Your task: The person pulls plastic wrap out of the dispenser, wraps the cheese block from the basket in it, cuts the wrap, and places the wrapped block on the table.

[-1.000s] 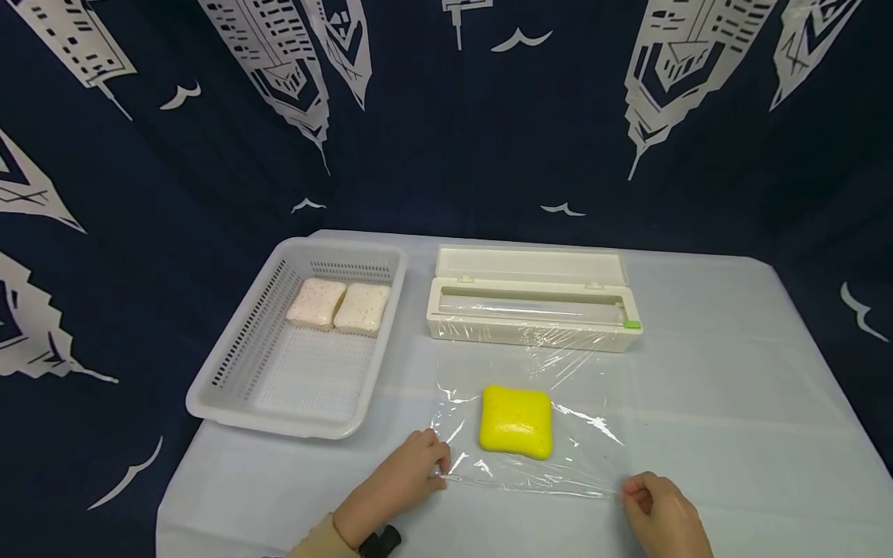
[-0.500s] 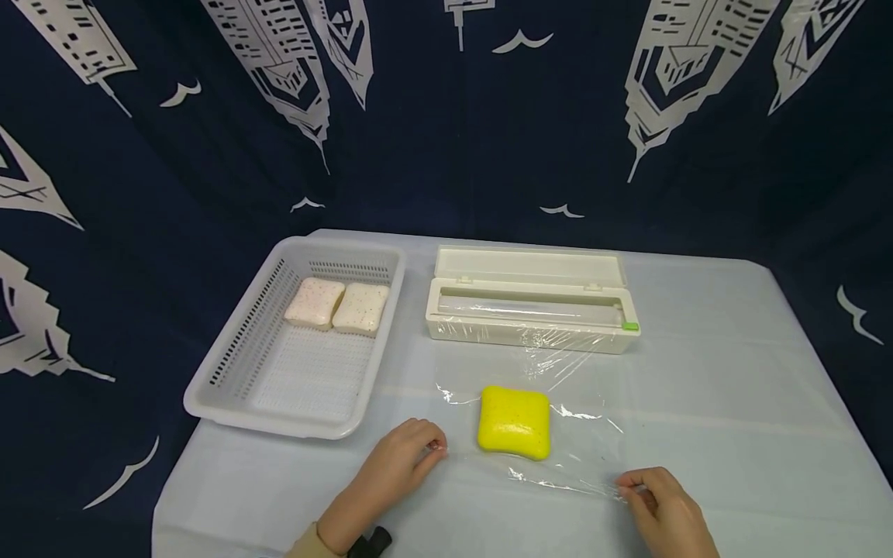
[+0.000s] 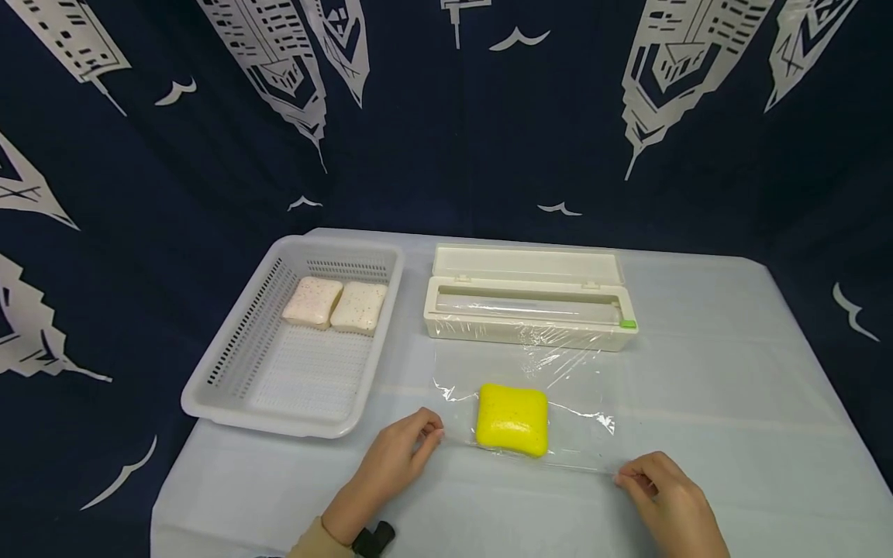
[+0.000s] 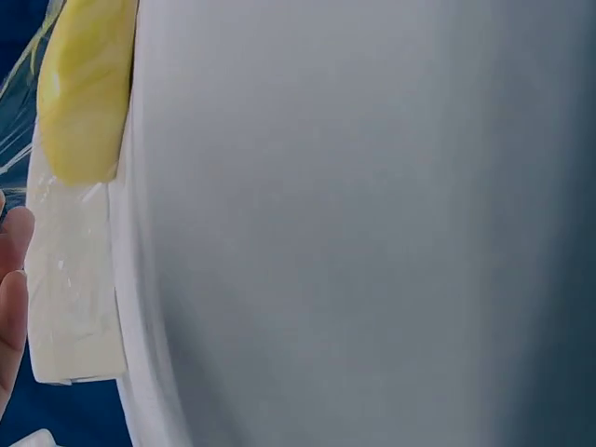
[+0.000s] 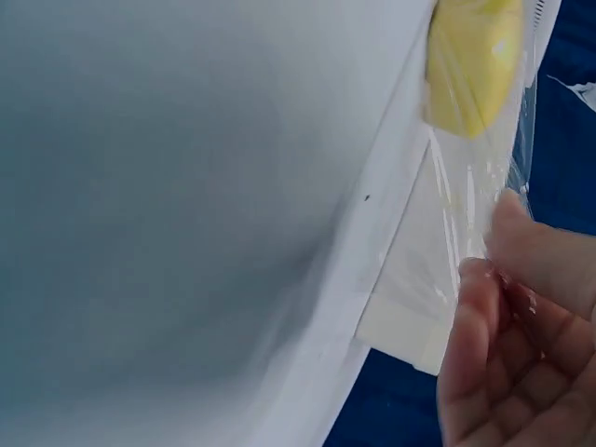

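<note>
"Left hand (image 3: 399, 453)?"
"One; thumb and fingertips pinching the near left corner of the clear film (image 3: 582, 440)."
"Right hand (image 3: 670, 496)?"
"One; pinching the same sheet's near right corner."
"Yellow block (image 3: 512, 420)?"
"One, rounded corners; lying on the film, between the hands and slightly beyond them."
"Remainder?"
"Cream box (image 3: 530, 287), lid open, film roll (image 3: 528, 308) inside: beyond both hands. White basket (image 3: 307, 380), perforated: beyond and leftward of the left hand, containing two pale blocks (image 3: 313, 302), side by side."
</note>
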{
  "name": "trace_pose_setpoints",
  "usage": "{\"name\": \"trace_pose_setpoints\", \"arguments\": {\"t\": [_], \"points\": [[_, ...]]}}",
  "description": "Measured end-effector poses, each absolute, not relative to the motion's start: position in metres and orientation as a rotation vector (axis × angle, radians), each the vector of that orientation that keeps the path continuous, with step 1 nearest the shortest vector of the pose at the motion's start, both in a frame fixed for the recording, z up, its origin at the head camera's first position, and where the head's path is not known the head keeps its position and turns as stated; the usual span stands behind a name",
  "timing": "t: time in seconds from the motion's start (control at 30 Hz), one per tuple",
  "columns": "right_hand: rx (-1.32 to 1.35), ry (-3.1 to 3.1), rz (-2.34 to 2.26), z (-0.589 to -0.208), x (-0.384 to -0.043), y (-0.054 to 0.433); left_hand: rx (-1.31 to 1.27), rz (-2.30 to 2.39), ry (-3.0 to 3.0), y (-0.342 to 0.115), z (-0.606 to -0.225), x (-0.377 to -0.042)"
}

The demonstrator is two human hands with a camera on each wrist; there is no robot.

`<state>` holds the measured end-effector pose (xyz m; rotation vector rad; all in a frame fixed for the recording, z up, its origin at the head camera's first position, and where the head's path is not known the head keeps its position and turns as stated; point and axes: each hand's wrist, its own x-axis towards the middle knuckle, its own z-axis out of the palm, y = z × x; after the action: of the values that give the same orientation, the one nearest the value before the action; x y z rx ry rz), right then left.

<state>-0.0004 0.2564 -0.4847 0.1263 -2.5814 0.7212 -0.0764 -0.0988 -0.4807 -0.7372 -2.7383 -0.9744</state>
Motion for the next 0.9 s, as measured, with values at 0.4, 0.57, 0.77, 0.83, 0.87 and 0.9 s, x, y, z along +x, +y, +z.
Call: {"name": "trace_pose_setpoints", "arguments": {"t": [0.4, 0.57, 0.77, 0.83, 0.87, 0.9], "points": [[-0.213, -3.013, 0.93, -0.47, -0.018, 0.259, -0.534, -1.089, -2.776, -0.095, -0.484, -0.084], [-0.069, -3.019, 0.83, -0.468, -0.032, 0.261, -0.501, -1.038, -2.818, -0.093, -0.484, -0.09], [0.009, -3.14, 0.79, -0.469, -0.048, 0.262, -0.488, -0.889, -2.92, -0.089, -0.485, -0.098], [0.041, -3.177, 0.77, -0.471, -0.053, 0.262, -0.479, -0.856, -2.972, -0.088, -0.486, -0.099], [0.057, -3.194, 0.756, -0.471, -0.054, 0.262, -0.474, -0.839, -2.996, -0.087, -0.487, -0.1], [0.068, -3.207, 0.742, -0.472, -0.056, 0.261, -0.473, -0.823, -3.015, -0.086, -0.487, -0.1]]}}
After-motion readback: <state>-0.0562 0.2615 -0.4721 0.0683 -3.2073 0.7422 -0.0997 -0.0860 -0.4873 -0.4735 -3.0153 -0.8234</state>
